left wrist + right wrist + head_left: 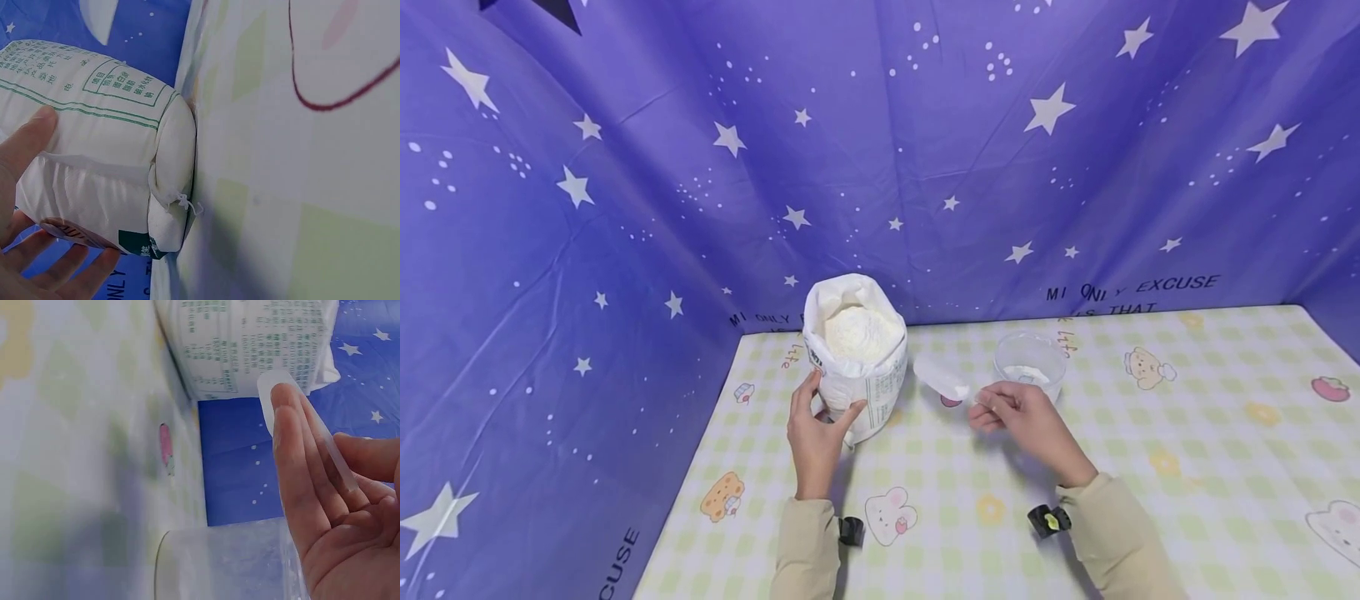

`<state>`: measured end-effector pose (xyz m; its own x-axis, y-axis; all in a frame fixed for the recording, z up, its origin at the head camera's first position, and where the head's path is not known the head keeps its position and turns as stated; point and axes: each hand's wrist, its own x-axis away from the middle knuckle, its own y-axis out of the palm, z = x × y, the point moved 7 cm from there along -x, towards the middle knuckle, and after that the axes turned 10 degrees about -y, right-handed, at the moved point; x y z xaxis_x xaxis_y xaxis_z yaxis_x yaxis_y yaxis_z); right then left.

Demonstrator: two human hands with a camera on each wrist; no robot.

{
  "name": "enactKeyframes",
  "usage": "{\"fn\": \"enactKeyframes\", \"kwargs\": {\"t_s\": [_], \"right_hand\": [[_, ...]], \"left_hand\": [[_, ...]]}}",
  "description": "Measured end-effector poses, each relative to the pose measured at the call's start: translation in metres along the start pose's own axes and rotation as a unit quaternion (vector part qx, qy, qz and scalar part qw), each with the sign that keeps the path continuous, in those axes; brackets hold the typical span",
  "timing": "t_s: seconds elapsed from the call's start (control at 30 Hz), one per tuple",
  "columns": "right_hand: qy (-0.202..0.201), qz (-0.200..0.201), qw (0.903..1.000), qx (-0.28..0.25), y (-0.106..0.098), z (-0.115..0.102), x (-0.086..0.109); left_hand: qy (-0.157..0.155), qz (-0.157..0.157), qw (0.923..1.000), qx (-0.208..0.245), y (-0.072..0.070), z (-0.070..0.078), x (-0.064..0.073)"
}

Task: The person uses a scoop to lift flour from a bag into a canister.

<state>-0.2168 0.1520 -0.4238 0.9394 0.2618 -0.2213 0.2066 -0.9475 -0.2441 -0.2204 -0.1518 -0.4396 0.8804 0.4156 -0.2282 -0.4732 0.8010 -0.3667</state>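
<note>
An opened white flour bag [886,392] stands upright, heaped with white powder [859,333] at its mouth. My left hand [820,433] grips the near side of the bag, thumb and fingers spread round it. In the left wrist view, green print and a stitched bottom seam show on the bag [106,131]. Between bag and tub, my right hand [1018,421] pinches the handle of a translucent white scoop [940,379] above the table. The scoop's handle [340,465] lies between thumb and fingers in the right wrist view. Whether powder is in the scoop is unclear.
A clear round tub [1030,346] stands just behind my right hand, with something whitish at its bottom. The table has a green-and-white checked cloth [1075,533] with cartoon prints. A purple-blue star curtain [850,167] hangs close behind the bag and on the left.
</note>
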Motion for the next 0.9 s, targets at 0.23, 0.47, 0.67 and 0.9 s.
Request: {"fn": "enactKeyframes", "kwargs": {"t_s": [0.23, 0.47, 0.67, 0.9], "right_hand": [[0.003, -0.017, 0.9998, -0.013, -0.004, -0.007, -0.005], [0.005, -0.019, 0.9998, 0.008, -0.012, -0.023, -0.013], [-0.005, -0.014, 0.9995, 0.027, -0.019, -0.038, -0.019], [-0.013, 0.000, 0.9995, 0.028, -0.025, -0.045, -0.022]], "left_hand": [[0.003, 0.001, 1.0000, -0.003, -0.001, 0.000, 0.000], [0.003, -0.003, 1.0000, -0.005, 0.001, -0.001, 0.000], [0.006, -0.006, 1.0000, -0.006, 0.002, 0.000, 0.000], [0.003, -0.007, 0.9999, -0.015, 0.002, -0.002, -0.002]]}}
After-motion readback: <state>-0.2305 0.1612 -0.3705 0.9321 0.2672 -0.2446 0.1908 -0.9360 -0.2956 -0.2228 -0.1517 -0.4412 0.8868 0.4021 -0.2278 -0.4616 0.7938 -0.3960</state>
